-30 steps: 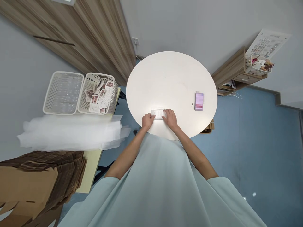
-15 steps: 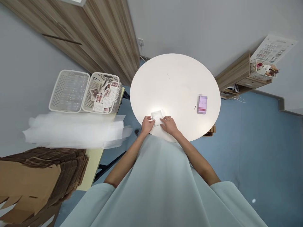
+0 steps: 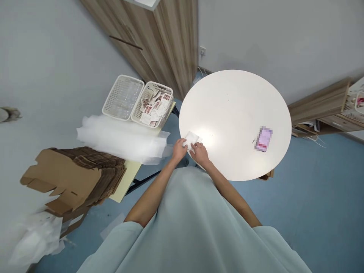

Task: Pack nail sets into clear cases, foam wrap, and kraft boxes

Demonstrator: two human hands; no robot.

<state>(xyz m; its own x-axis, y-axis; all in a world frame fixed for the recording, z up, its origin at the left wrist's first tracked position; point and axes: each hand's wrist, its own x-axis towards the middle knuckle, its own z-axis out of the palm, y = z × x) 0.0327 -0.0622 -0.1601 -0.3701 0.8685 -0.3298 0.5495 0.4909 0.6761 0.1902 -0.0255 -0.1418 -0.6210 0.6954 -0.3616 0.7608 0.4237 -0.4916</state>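
Observation:
A small white square packet (image 3: 191,138), perhaps folded foam sheet, is at the near left edge of the round white table (image 3: 233,113). My left hand (image 3: 179,149) grips its left side with curled fingers. On the other side, my right hand (image 3: 199,152) closes its thumb and fingers on the packet's near right part. Both hands hide some of the packet's edges. A whitish scrap (image 3: 200,140) shows just beyond the right fingers. Whatever may be inside the packet cannot be seen.
A blurred purple item (image 3: 264,138) lies on the table's right. To the left, a side table (image 3: 129,180) bears a basket of printed cards (image 3: 155,108), a basket of clear plastic pieces (image 3: 122,98), white foam sheets (image 3: 122,140) and flattened cardboard boxes (image 3: 74,178).
The view has swung left, so the table sits farther right in the picture. Both hands still hold the packet, which now appears turned and nearer the table's left edge.

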